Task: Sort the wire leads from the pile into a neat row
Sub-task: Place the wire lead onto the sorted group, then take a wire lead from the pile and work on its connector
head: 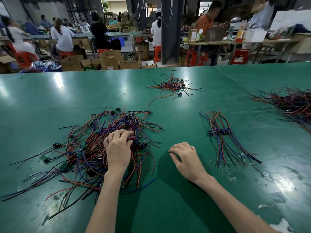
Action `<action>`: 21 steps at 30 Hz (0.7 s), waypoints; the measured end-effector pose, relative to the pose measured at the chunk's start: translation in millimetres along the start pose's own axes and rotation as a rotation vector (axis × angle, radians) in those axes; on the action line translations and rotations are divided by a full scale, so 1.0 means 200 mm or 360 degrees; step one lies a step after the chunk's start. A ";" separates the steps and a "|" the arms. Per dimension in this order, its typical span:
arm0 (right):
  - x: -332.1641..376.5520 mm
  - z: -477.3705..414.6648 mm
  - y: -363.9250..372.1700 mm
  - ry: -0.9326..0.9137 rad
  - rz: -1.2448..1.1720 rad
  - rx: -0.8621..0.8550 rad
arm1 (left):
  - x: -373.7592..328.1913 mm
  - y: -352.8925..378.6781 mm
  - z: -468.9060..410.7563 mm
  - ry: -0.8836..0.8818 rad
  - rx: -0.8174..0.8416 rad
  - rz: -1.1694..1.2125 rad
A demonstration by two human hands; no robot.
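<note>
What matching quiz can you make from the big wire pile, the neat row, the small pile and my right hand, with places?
1 big pile
2 neat row
3 small pile
4 right hand

A far middle of the table
B beneath the left hand
C between big pile and neat row
D right of the right hand

Pairs: 1-B, 2-D, 3-A, 4-C

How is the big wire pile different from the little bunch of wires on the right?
The pile is tangled, its wires crossing every way; the row lies side by side, blue parts lined up. The pile is much bigger than the row. The left hand touches the pile; no hand touches the row. Both have red, blue and black wires.
</note>
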State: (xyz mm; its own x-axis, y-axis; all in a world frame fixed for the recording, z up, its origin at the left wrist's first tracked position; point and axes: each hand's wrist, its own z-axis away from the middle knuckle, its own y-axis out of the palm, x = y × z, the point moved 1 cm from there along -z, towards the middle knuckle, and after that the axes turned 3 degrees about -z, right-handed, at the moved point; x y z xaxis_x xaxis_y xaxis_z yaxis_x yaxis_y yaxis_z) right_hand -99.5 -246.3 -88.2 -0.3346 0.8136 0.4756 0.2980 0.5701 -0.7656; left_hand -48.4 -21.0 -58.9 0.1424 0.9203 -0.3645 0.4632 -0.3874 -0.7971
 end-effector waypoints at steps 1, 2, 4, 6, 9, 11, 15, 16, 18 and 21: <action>0.00 0.00 0.00 0.0000 -0.0008 0.0013 | -0.01 0.01 0.00 0.0052 0.0039 -0.0033; 0.00 0.01 0.00 -0.0001 -0.0019 0.0023 | -0.02 0.02 0.00 0.0083 0.0081 -0.0064; 0.01 0.01 0.00 0.0003 -0.0045 0.0030 | -0.03 0.03 0.00 0.0107 0.0153 -0.0097; 0.00 0.01 0.00 0.0015 -0.0068 0.0032 | -0.03 0.05 0.00 0.0114 0.0179 -0.0092; 0.00 0.00 0.00 0.0051 -0.0122 0.0023 | -0.02 0.05 -0.01 0.0164 0.0180 -0.0124; 0.01 0.00 0.00 0.0079 -0.0164 0.0001 | -0.02 0.06 -0.01 0.0231 0.0246 -0.0169; 0.02 0.00 -0.01 0.0103 -0.0207 -0.0034 | 0.00 0.07 0.00 0.0226 0.0311 -0.0176; 0.02 0.00 -0.01 0.0115 -0.0219 -0.0042 | 0.00 0.07 0.00 0.0217 0.0297 -0.0153; 0.02 0.00 -0.02 0.0152 -0.0267 -0.0077 | -0.01 0.05 -0.01 0.0219 0.0216 -0.0062; 0.03 -0.01 -0.04 0.0249 -0.0387 -0.0192 | -0.07 0.00 -0.01 0.0274 -0.0065 0.0138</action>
State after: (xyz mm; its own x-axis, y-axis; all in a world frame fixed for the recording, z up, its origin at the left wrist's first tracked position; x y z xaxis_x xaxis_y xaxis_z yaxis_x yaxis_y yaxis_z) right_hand -101.2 -245.8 -78.7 -0.2704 0.6540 0.7065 0.3332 0.7521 -0.5687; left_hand -48.0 -33.3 -53.1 0.3294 0.8806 -0.3405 0.4770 -0.4665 -0.7449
